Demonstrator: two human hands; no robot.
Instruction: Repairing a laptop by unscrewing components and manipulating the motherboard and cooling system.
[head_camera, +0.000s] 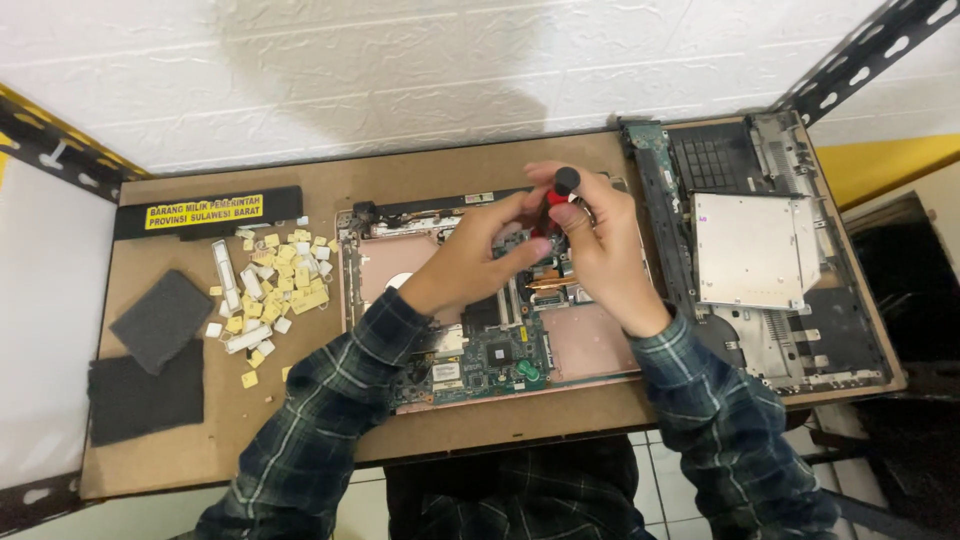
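Note:
An opened laptop base with its green circuit board exposed lies in the middle of the brown board table. My right hand grips a screwdriver with a red and black handle, held upright over the board near the copper heat pipe. My left hand reaches in from the left, its fingertips touching the board right beside the screwdriver's tip. The tip itself is hidden behind my fingers.
A removed laptop bottom case with a silver drive lies at the right. Several loose yellowish and white keycaps are piled at the left, beside two dark foam pads. A long black battery lies at the back left.

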